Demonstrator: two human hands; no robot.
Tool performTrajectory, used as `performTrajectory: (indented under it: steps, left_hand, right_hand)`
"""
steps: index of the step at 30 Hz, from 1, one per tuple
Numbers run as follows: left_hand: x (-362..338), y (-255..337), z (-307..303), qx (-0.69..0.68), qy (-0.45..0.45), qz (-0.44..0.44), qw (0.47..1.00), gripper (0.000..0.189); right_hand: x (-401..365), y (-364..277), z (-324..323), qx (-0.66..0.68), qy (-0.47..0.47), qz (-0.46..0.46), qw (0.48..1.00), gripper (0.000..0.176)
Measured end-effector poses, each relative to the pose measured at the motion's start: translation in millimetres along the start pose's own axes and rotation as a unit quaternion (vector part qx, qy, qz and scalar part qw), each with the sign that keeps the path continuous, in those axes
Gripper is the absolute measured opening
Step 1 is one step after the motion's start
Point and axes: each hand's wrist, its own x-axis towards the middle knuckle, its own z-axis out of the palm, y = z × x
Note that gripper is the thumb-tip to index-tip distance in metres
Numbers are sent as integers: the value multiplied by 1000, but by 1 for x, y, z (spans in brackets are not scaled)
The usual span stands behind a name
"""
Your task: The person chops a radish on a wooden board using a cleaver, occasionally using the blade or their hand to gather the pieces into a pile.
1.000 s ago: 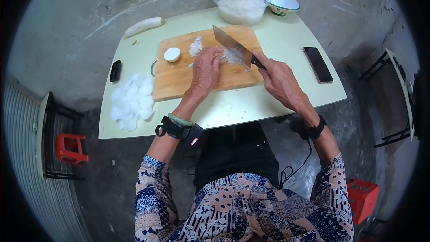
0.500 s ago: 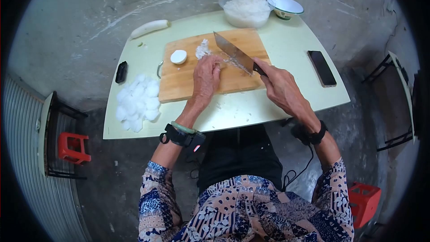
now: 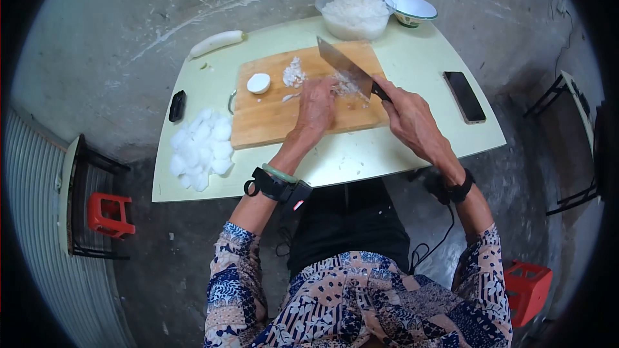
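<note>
My right hand [image 3: 412,115] is wrapped round the dark handle of a cleaver [image 3: 345,67], whose wide blade slants up and left over the wooden board [image 3: 264,119]. Beside the blade, my left hand [image 3: 317,103] is closed, its fingertips at chopped white bits [image 3: 348,85]; what it may hold is hidden. A small pile of white pieces [image 3: 294,72] lies up and left of that hand. Farther left on the board rests a cut white radish end [image 3: 258,83].
Thin white slices [image 3: 201,149] lie left of the board, near a black object [image 3: 177,106]. A whole white radish [image 3: 218,43] is at the back left. Shreds fill a clear bowl [image 3: 356,16] beside a white bowl [image 3: 412,9]. A phone [image 3: 464,96] lies right.
My left hand has moved right, closer to the blade, uncovering more of the pile. The cleaver and my right hand have shifted slightly right and up.
</note>
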Motion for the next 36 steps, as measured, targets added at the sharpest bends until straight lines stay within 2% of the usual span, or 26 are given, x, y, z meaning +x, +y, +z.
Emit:
performTrajectory:
  steps: [2,4,7,9,13,15,18,23,25,27,31,33,34,36]
  left_hand:
    - [5,3,7,-35,-4,10,999,26]
    - [6,11,9,-102,31,22,994,29]
    - [9,14,-2,-110,71,25,991,30]
    - [10,10,-11,-112,69,7,991,31]
    - [1,6,-28,-106,54,-59,991,31]
    - [-4,5,-35,-104,54,-65,991,31]
    - [-13,3,-40,-106,47,-74,990,31]
    - [-19,-2,-52,-90,40,-95,991,28]
    - [-22,-1,-56,-92,43,-74,992,27]
    - [-25,0,-61,-87,42,-80,992,26]
    - [-28,-3,-66,-68,53,-85,993,25]
    - [-31,-7,-67,-60,52,-80,994,24]
    - [-32,-9,-66,-51,54,-73,995,24]
    - [-34,-10,-68,-58,46,-89,993,24]
  right_hand:
    - [1,6,5,-14,1,-3,1000,48]
    - [-2,8,3,-29,2,1,1000,47]
    - [1,10,0,-27,-35,20,999,48]
    - [-1,10,2,-13,27,-4,1000,49]
    - [-3,16,5,-32,-25,-4,999,49]
    - [-5,10,7,0,26,-32,999,50]
    - [-6,14,12,-42,-25,-11,999,51]
    - [-2,5,11,-4,-6,-23,1000,53]
    - [-3,-1,8,2,2,-27,1000,53]
    - [1,-9,1,-25,-82,46,995,50]
    - [-5,-18,2,27,-52,35,998,51]
    - [-9,-22,2,144,-77,57,985,49]
    - [-8,-21,2,144,-77,57,985,49]
    - [-5,-17,-4,137,-110,115,978,49]
